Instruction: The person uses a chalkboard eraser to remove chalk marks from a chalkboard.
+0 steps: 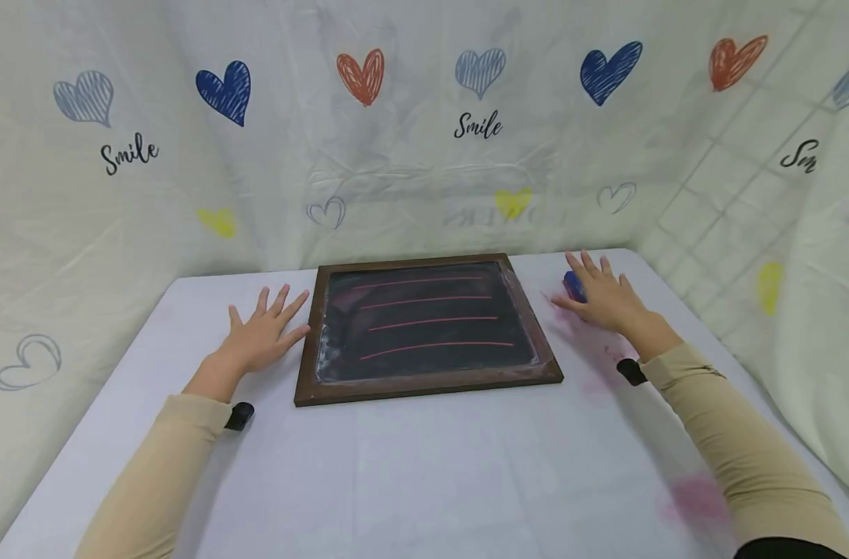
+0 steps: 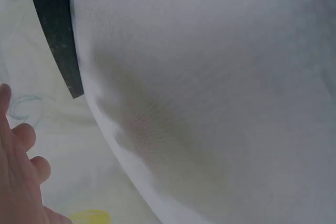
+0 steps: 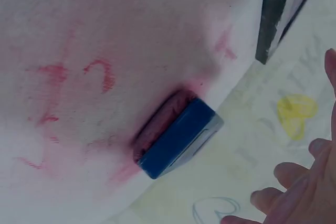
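Nearest, beige sleeves [image 1: 151,466] slanting in from both lower corners over a white surface [image 1: 396,473], with a pink stain [image 1: 700,497] just left of the right forearm. At the cuffs, black wrist devices [image 1: 239,416]. Beyond those, both hands released and holding nothing, fingers spread. Left hand [image 1: 259,340] with its back turned up, to the left of a framed blackboard [image 1: 431,334], thumb tip close to the brown frame [image 1: 424,384]; impossible to tell from the head view whether touching or just beside it. Flat on the surface between the hands, toward the far edge, the blackboard itself, marked with four red lines [image 1: 434,321], roughly parallel. Well to the right of it, right hand [image 1: 606,303] splayed beside and partly in front of a blue eraser [image 1: 574,286]; in the right wrist view, a visible gap between fingers and eraser, reddish pad [image 3: 163,121] down against the surface. Around that, red smears [image 3: 55,73]. Farthest back, a pale curtain [image 1: 410,140] printed with blue, red and yellow hearts and black "Smile" lettering [image 1: 478,125].
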Available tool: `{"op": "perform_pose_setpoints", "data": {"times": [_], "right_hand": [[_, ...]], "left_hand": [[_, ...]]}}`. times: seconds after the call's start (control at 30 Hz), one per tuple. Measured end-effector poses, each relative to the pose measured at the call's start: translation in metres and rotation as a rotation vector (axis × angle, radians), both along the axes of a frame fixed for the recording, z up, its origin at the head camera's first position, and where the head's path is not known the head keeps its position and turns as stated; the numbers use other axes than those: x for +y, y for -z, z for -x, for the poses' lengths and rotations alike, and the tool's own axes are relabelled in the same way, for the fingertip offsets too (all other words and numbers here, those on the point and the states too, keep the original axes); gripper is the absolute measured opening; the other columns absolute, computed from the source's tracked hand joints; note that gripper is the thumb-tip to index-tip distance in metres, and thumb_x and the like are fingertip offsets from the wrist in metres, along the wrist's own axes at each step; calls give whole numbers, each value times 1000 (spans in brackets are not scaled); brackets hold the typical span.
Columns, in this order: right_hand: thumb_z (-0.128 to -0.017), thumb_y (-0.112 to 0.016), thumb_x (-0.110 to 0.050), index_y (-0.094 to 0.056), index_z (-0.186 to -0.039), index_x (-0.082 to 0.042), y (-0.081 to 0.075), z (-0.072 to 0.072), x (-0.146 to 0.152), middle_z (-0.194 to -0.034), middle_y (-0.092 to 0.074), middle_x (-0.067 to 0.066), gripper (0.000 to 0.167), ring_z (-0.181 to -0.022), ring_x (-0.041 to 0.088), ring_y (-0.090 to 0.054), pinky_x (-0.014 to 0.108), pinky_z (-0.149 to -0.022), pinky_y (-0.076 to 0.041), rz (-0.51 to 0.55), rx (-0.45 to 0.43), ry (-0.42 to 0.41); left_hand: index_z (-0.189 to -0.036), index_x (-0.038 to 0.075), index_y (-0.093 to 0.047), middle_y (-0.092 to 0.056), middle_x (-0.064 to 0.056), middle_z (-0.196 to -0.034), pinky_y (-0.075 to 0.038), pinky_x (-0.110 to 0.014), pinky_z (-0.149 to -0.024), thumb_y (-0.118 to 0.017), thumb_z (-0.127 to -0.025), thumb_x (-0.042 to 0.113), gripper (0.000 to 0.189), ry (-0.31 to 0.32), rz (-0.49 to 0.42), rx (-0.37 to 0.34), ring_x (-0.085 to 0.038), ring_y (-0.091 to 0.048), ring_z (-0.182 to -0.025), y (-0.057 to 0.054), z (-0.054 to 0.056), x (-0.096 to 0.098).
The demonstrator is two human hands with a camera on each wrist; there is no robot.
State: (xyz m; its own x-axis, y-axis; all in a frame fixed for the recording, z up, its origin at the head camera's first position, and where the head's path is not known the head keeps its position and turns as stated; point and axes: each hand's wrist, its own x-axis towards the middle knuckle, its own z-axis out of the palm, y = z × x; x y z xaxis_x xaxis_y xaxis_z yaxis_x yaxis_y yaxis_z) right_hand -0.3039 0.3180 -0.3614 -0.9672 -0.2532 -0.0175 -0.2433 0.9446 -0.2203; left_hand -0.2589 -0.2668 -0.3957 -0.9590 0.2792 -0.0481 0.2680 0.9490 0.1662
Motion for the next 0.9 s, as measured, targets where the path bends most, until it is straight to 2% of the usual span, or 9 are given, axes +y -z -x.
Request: {"op": "perform_pose_setpoints", "data": {"times": [0.2, 0.37, 0.5, 0.73, 0.9], "right_hand": [[-103, -53, -55, -1, -164, -3, 4, 0, 11, -163, -6, 36, 95, -144, 65, -4, 79, -108, -17, 9, -23, 17], [-104, -52, -53, -4, -164, -2, 8, 4, 18, -162, -9, 37, 91, -142, 65, -13, 77, -107, -25, 8, -55, 45], [-105, -53, -46, -12, -162, 2, 10, 10, 21, -159, -15, 40, 85, -141, 63, -22, 74, -106, -30, 14, -62, 69], [-104, -55, -35, -16, -155, 14, 10, 15, 26, -153, -16, 46, 81, -137, 66, -25, 75, -106, -29, -4, -152, 122], [-104, -55, -32, -16, -155, 15, 11, 19, 27, -150, -23, 47, 80, -133, 66, -31, 74, -104, -31, 10, -168, 152]], "left_hand": [[-167, 24, -12, -2, -14, -171, 13, -82, -104, -32, -107, 62, 74, 60, 16, -20, -45, 7, -154, 1, -2, 5], [-167, 21, -15, -6, -15, -171, 11, -81, -106, -33, -106, 64, 76, 73, 44, -47, -44, 4, -155, 8, -2, 5], [-167, 20, -17, -10, -15, -171, 9, -81, -107, -33, -105, 66, 79, 82, 53, -58, -45, 0, -155, 11, -2, 2], [-166, 18, -18, -16, -14, -170, 4, -81, -108, -38, -106, 60, 76, 102, 73, -119, -46, -5, -154, 11, 0, 5], [-166, 16, -20, -19, -13, -170, 0, -81, -109, -39, -107, 58, 75, 118, 76, -131, -44, -8, -154, 9, 0, 7]]}}
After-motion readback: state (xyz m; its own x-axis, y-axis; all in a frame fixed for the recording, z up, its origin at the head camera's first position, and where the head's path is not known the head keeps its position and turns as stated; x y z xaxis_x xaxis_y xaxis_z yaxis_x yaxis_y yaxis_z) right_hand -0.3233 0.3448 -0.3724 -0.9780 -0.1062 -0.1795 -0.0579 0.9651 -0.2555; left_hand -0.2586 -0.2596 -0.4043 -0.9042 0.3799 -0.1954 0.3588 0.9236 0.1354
